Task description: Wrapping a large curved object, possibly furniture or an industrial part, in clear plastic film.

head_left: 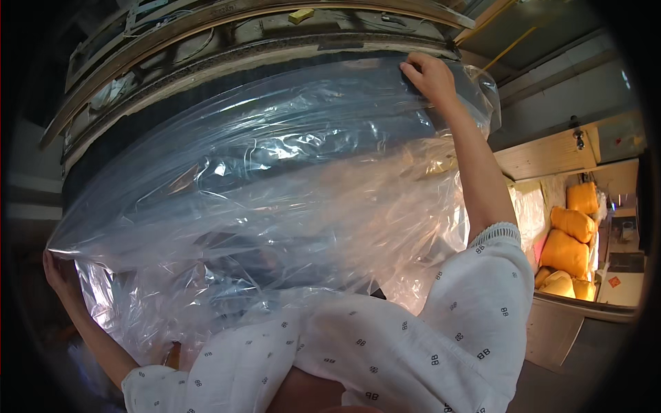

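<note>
A large sheet of clear plastic film (275, 199) stretches wide in front of me, creased and shiny, over a dark surface (124, 144). My right hand (430, 74) is up at the film's far right edge, its fingers pinched on the plastic. Down at the far left, my left hand (55, 272) grips the film's left corner, where the folds gather to a point. Its fingers are partly hidden by the plastic. The near part of the film hangs bunched against my front.
Behind the dark surface runs a long ledge (275, 45) with a yellow block (301, 16) on it. To the right stand a wooden panel (551, 153) and, past an opening, several stacked orange sacks (566, 251).
</note>
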Tool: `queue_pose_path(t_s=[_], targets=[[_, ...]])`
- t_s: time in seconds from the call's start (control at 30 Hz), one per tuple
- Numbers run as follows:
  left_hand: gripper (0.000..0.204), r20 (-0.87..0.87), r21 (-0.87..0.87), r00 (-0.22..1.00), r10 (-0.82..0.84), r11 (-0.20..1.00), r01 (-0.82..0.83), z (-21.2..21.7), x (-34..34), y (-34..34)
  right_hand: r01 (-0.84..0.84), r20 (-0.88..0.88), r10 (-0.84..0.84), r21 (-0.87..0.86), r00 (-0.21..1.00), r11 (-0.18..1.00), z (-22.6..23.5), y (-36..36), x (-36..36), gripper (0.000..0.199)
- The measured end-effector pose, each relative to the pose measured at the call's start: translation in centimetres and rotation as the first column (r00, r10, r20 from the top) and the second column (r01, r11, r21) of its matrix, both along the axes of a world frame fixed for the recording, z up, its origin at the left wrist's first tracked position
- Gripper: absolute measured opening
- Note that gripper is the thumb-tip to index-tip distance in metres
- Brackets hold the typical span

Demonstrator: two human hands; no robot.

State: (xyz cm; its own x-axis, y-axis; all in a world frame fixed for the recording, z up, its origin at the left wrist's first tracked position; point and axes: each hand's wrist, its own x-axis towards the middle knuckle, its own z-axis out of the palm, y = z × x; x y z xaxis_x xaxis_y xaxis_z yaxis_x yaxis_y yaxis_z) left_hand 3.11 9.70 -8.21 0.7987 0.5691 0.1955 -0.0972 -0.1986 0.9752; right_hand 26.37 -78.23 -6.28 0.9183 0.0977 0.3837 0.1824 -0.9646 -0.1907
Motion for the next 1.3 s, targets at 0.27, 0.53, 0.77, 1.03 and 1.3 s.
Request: queue_pose_path(t_s=[0.27, 0.53, 0.77, 1.03, 1.3], targets=[[0.04, -0.17, 0.035, 0.977, 0.125, 0.992, -0.121, 4.0, -14.2, 1.5, -0.151, -0.136, 0.214, 0.371, 0.967, 0.916, -2.0, -0.5, 3.7, 0.017], [0.029, -0.061, 0.117, 0.947, 0.316, 0.944, -0.308, 4.8, -3.9, 0.7, -0.221, 0.084, 0.248, 0.766, 0.965, 0.604, 5.5, -6.6, 5.3, 0.023], [0.017, 0.234, 0.218, 0.951, 0.201, 0.943, -0.253, 4.7, 12.8, -12.0, 0.038, 0.203, -0.137, 0.428, 0.97, 0.903, 0.7, -22.0, 9.1, 0.038], [0.022, 0.11, 0.179, 0.92, 0.375, 0.903, -0.39, -2.1, 18.5, -11.0, 0.06, 0.103, -0.141, 0.564, 0.985, 0.824, -5.7, -13.4, 10.3, 0.022], [0.022, 0.135, 0.185, 0.936, 0.324, 0.92, -0.345, -2.1, 21.3, -10.4, 0.146, 0.089, -0.218, 0.495, 0.972, 0.857, -5.2, -12.9, 11.3, 0.024]])
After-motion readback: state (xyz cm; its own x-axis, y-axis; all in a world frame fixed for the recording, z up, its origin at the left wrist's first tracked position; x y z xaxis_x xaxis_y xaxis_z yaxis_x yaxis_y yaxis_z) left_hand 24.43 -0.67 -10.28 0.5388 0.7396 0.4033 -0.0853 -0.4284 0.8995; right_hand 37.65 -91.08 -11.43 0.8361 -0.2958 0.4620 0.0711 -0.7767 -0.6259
